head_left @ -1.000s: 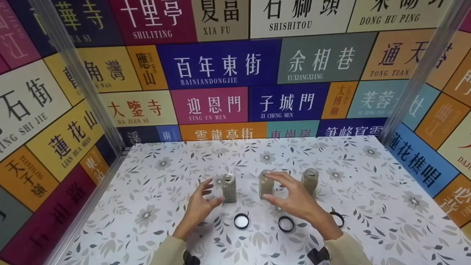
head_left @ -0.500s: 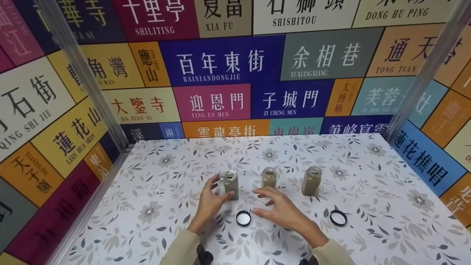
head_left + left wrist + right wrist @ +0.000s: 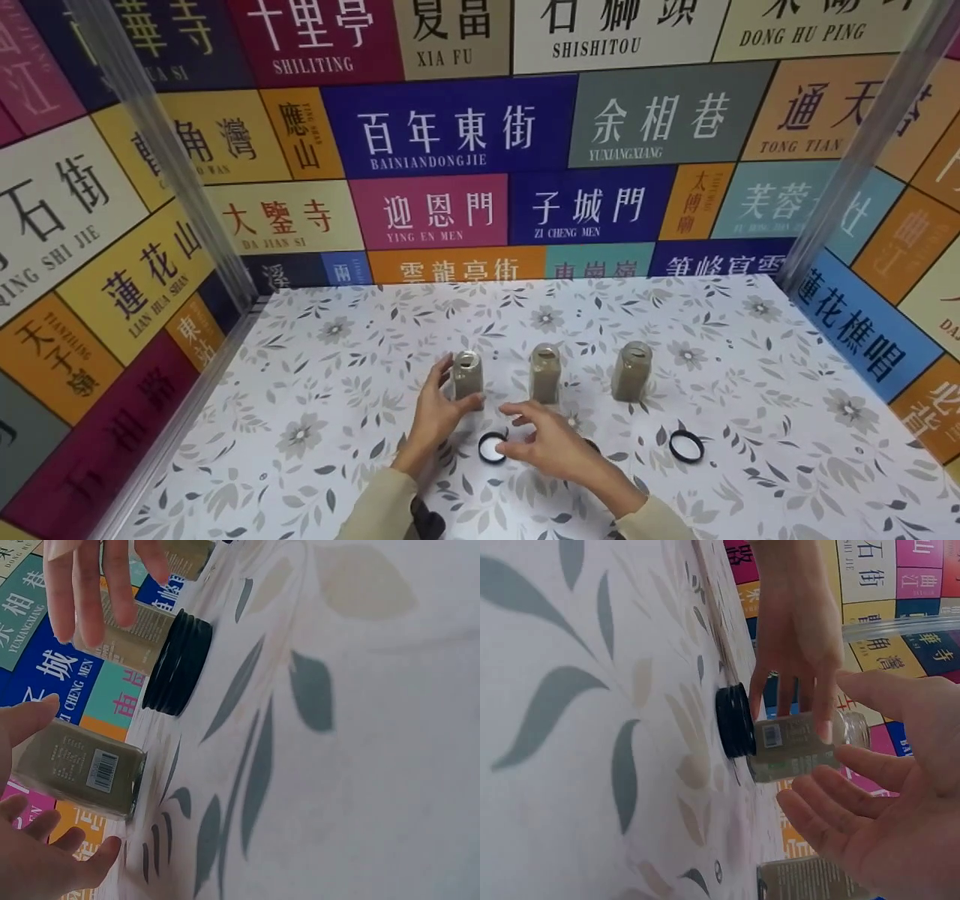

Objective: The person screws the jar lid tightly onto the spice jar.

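Observation:
My left hand (image 3: pixel 441 409) curves around the left glass jar (image 3: pixel 469 381), which stands upright with a grey-brown filling and no lid on top. In the left wrist view, a gap shows between its fingers (image 3: pixel 105 855) and that jar (image 3: pixel 82 769), while the thumb lies close along the other side. My right hand (image 3: pixel 551 442) reaches in from the right, fingers spread, holding nothing. Its fingertips overlap a black-rimmed lid (image 3: pixel 484 455) with a white inside, lying in front of the left jar. In the right wrist view, the lid (image 3: pixel 733 720) sits between both hands.
A middle jar (image 3: pixel 545 379) and a right jar (image 3: pixel 632 375) stand in the same row, also lidless. Another lid (image 3: pixel 673 448) lies at the right; a middle lid (image 3: pixel 591 445) is mostly hidden by my right hand. Sign-patterned walls (image 3: pixel 450 135) enclose the flowered tabletop (image 3: pixel 360 315).
My right hand has left the middle jar and moved left and nearer, to the left lid. My left hand has moved right until its thumb and fingers flank the left jar.

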Action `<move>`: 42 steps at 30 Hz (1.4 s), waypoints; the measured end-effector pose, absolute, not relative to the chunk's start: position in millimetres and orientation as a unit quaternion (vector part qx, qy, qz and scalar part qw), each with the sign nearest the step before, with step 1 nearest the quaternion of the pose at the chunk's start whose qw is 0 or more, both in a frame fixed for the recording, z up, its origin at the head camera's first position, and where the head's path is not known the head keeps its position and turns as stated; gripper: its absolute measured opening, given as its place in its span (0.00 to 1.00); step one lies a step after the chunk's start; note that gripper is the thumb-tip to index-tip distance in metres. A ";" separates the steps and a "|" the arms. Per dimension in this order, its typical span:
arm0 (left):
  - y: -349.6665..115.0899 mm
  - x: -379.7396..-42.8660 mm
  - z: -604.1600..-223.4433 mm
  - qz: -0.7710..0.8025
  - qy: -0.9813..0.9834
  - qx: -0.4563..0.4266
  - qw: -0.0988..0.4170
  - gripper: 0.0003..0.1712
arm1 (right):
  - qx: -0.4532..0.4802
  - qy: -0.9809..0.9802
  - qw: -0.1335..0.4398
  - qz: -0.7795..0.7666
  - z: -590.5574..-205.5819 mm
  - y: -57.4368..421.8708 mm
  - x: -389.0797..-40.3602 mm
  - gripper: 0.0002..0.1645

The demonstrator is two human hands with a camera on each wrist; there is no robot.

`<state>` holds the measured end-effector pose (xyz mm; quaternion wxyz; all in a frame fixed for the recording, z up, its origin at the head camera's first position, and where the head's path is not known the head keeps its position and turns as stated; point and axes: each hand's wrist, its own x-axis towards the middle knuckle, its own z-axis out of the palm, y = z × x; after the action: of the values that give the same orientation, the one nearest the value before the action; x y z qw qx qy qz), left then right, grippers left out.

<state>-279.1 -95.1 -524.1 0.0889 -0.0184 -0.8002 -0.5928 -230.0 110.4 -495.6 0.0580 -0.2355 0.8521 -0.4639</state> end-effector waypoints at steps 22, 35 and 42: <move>-90.2 -284.2 -529.3 -0.603 -0.793 -0.038 0.083 0.45 | -0.245 0.891 0.084 -0.373 -509.2 89.7 -230.6 0.40; -96.0 -285.9 -522.7 -0.626 -0.778 -0.045 0.038 0.36 | -0.227 0.890 0.059 -0.391 -514.9 84.4 -234.2 0.30; -99.4 -291.5 -529.5 -0.622 -0.781 -0.049 0.027 0.36 | -0.212 0.893 0.054 -0.393 -512.5 85.6 -234.1 0.29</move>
<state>-291.5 -99.4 -529.5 0.0267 -0.0495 -0.7807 -0.6223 -234.1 85.6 -512.5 0.0544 -0.2122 0.8933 -0.3926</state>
